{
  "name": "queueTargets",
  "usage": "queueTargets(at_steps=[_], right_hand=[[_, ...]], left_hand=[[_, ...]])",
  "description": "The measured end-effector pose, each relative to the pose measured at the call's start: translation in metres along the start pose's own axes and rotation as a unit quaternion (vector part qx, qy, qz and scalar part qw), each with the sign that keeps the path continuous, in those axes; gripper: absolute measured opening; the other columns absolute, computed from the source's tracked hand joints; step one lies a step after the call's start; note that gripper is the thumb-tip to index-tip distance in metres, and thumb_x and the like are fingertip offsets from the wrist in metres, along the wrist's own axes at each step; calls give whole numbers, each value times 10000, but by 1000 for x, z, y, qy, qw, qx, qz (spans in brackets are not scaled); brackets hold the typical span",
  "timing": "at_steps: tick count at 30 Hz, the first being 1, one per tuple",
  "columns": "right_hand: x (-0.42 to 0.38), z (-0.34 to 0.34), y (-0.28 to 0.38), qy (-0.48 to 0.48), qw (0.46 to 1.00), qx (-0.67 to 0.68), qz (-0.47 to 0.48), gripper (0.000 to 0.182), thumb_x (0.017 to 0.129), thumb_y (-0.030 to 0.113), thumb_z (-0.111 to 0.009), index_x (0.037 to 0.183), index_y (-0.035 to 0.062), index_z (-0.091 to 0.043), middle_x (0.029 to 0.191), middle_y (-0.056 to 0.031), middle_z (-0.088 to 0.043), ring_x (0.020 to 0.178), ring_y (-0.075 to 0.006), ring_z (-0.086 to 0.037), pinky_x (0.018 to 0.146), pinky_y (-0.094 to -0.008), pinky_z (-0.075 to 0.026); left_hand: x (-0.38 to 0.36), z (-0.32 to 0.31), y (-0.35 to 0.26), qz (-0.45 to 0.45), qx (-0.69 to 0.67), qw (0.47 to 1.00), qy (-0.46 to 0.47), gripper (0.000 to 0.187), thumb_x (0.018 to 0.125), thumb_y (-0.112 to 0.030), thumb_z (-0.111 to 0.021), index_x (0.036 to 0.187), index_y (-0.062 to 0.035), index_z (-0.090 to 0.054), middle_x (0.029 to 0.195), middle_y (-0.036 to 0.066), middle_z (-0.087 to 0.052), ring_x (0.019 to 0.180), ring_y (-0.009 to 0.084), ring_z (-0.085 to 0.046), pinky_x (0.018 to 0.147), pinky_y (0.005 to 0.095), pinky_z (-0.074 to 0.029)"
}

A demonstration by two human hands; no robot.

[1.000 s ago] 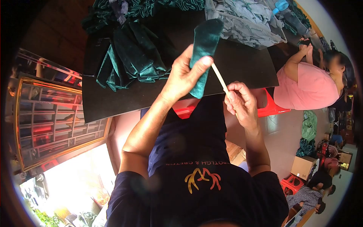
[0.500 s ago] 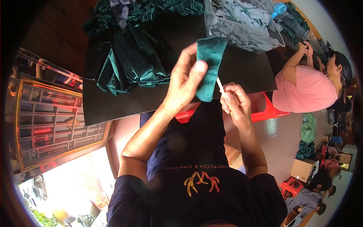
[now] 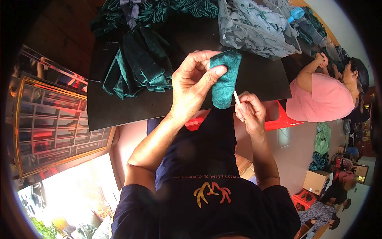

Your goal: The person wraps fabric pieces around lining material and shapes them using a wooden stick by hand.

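Observation:
My left hand (image 3: 195,81) pinches a green velvet piece (image 3: 226,81) between thumb and fingers, over the front part of the black table (image 3: 119,113). My right hand (image 3: 250,112) grips a thin white stick (image 3: 236,97), whose far end meets the right edge of the velvet piece; whether it goes inside is hidden. Several dark green velvet pieces (image 3: 145,63) lie in a fanned stack on the table, to the left of my left hand.
Gathered green fabric (image 3: 171,10) lies along the table's far side. A clear bin (image 3: 258,47) holds grey-green pieces, with a blue brush-like object (image 3: 296,14) beside it. A person in pink (image 3: 322,95) sits at right. Red stools (image 3: 278,117) and a cardboard box (image 3: 316,181) are nearby.
The velvet piece has turned slightly and its top has dropped a little. My left thumb has shifted right over it. The stick and my right hand have moved slightly down.

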State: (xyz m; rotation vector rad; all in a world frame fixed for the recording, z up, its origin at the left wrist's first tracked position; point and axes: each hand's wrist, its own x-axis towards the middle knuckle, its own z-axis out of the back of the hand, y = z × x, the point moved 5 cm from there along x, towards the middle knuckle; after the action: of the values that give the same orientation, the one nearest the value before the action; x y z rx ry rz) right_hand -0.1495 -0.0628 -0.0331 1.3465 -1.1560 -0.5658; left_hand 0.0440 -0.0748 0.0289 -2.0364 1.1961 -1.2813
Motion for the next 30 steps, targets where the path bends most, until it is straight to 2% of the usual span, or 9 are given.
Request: queueTargets(at_steps=[3, 10, 13, 16, 19, 22, 25, 26, 30], right_hand=[[2, -2, 5, 21, 993, -119, 13, 125, 959, 99, -545, 1019, -9, -567, 880, -65, -591, 653, -62, -502, 537, -199, -399], [5, 8, 3, -16, 987, -159, 24, 177, 961, 133, -556, 1005, -35, -594, 887, -91, -628, 707, -92, -557, 596, -208, -432], [6, 11, 0, -15, 985, -165, 58, 176, 960, 124, -556, 1017, -38, -596, 855, -80, -614, 693, -91, -548, 586, -207, -424], [8, 12, 4, -13, 983, -171, 64, 169, 959, 110, -554, 1025, -39, -598, 820, -69, -596, 680, -90, -536, 578, -212, -415], [6, 17, 4, -1, 981, -189, 51, 174, 967, 96, -528, 1056, -44, -578, 897, -115, -603, 688, -103, -515, 612, -233, -417], [5, 19, 3, -6, 982, -182, 45, 190, 969, 114, -529, 1053, -49, -580, 868, -97, -597, 676, -95, -505, 590, -221, -391], [4, 19, 5, -52, 987, -145, 45, 175, 958, 117, -559, 1009, -46, -597, 794, -54, -581, 673, -81, -519, 581, -210, -398], [3, 19, 5, -48, 987, -143, 49, 180, 962, 119, -547, 1027, -43, -593, 806, -59, -579, 669, -82, -509, 573, -211, -387], [2, 20, 3, -33, 989, -131, 55, 194, 973, 119, -520, 1071, -37, -581, 820, -66, -575, 657, -81, -485, 558, -214, -372]], left_hand=[[0, -4, -5, -16, 29, 999, 17, 246, 856, 12, -668, 1093, 2, -604, 925, 18, -609, 793, 61, -560, 722, 209, -482], [4, -11, -18, -90, 172, 978, 70, 248, 779, -56, -745, 1007, -9, -659, 799, 46, -611, 656, 116, -520, 634, 253, -453], [7, -12, -19, -127, 196, 970, 74, 230, 779, -63, -749, 981, -3, -656, 811, 54, -618, 640, 125, -511, 610, 257, -445], [7, -13, -26, -80, 280, 950, 110, 229, 796, -36, -736, 1004, 1, -648, 855, 63, -639, 793, 126, -604, 721, 245, -476], [8, -14, -27, -56, 298, 946, 114, 222, 795, -56, -742, 992, -5, -653, 850, 54, -646, 777, 121, -605, 705, 239, -475], [6, -8, -15, -62, 243, 965, 82, 235, 800, -104, -744, 989, 1, -654, 792, 59, -612, 671, 121, -540, 591, 261, -435], [2, -2, -9, -26, 197, 978, 58, 238, 814, -113, -739, 1007, 0, -658, 833, 49, -638, 729, 105, -572, 646, 242, -460], [1, -2, -8, 1, 170, 984, 47, 225, 832, -115, -726, 1015, -1, -661, 884, 42, -660, 803, 101, -602, 715, 241, -483], [-5, -8, -4, 83, 91, 990, 66, 218, 842, -111, -715, 1026, -6, -663, 901, 44, -666, 836, 101, -612, 746, 253, -494]])
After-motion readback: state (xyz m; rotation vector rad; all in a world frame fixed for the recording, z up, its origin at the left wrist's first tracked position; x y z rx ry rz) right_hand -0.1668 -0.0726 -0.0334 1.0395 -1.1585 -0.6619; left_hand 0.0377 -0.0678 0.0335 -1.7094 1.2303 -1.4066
